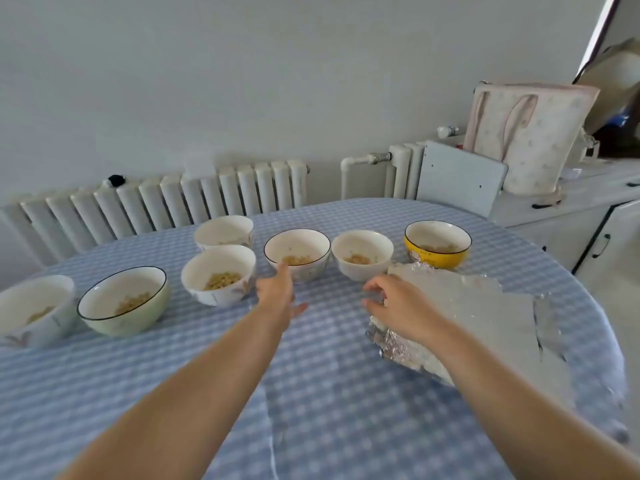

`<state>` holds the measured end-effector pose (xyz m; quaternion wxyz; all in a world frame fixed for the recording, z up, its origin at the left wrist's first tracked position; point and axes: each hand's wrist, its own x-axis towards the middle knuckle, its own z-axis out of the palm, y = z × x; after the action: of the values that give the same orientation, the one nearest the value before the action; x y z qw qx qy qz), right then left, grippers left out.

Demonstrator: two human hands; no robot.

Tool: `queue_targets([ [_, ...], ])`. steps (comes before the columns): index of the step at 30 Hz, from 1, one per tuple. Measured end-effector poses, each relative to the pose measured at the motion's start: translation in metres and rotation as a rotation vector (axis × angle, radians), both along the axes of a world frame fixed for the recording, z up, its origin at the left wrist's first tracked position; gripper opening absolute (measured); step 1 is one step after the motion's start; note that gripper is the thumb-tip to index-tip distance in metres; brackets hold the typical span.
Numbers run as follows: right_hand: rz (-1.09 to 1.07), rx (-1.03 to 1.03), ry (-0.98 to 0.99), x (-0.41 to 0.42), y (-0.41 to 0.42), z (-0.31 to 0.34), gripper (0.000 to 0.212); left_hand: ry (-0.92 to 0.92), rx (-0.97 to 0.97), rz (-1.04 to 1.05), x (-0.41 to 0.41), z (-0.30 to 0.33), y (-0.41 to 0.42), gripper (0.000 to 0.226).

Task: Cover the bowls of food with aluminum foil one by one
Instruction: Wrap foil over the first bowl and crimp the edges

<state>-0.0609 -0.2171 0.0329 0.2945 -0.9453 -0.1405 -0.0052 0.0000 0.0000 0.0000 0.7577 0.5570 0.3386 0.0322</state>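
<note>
The table, under a blue-and-white checked cloth, carries everything I work with, and none of the bowls is covered yet. The largest task item is the stack of aluminum foil sheets, lying flat on my right side of the table, its far corner just beside the yellow bowl. I judge the foil to be very light, thin and limp: it will crease where pinched, tear if pulled hard, and the sheets may cling together, so I should lift one sheet only, by its near-left crumpled edge or a corner, and support it with both hands during transfer. Seven bowls stand in a loose row across the table: a white bowl at the far left, a green bowl, a white bowl with grains, another white bowl behind it, a dark-rimmed bowl, a plain white bowl and the yellow one. They look ceramic, so rigid, moderately heavy, smooth and breakable; each holds a little food, and I should steady a bowl by its outer wall, not its rim. My right hand rests on the left edge of the foil, fingers loosely curled at the sheet's margin; whether they already pinch a sheet I cannot tell. My left hand is spread, fingers straight, reaching to the dark-rimmed bowl, fingertips at its near wall.
</note>
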Motion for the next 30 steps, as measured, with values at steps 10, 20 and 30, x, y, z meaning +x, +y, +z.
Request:
queue_targets([
  [10, -0.104, -0.118, 0.009, -0.060, -0.013, -0.005, 0.089, -0.153, -0.214, -0.147, 0.015, 0.002, 0.002, 0.045],
  [20, -0.145, -0.302, 0.125, -0.081, -0.029, -0.030, 0.083, -0.204, -0.219, -0.047, -0.036, 0.012, -0.005, 0.041],
  [30, -0.224, -0.197, 0.044, -0.089, -0.039, -0.048, 0.053, -0.164, 0.007, -0.289, -0.133, 0.007, 0.008, 0.027],
])
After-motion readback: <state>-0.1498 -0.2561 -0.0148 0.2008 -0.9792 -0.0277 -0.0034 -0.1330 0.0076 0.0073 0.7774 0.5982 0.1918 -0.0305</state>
